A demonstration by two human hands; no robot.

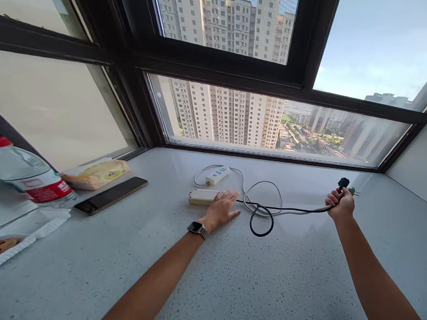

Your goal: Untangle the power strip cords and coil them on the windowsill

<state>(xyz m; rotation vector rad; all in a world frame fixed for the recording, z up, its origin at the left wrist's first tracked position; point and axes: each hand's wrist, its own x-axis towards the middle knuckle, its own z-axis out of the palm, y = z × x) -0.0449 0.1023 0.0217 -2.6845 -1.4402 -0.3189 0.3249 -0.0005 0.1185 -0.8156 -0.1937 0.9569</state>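
My left hand [223, 208] lies flat with fingers stretched over the right end of a long cream power strip [200, 197]. A black cord [261, 235] runs from that end, makes a loop and reaches my right hand [341, 204]. My right hand is closed around the cords near their plugs, held up at the right. A black plug [343, 182] sticks up above its fingers, and a lighter plug [352, 190] with metal prongs points right. Behind my left hand sits a shorter white power strip [217, 175] with a grey-white cord [268, 182] curling away from it.
Everything stands on a speckled white counter [251, 282] below dark-framed windows [223, 74]. On the left are a phone [110, 196], a tissue pack [97, 173], a large red-capped bottle [34, 177] and a white tray [39, 231] with a cookie [0, 249].
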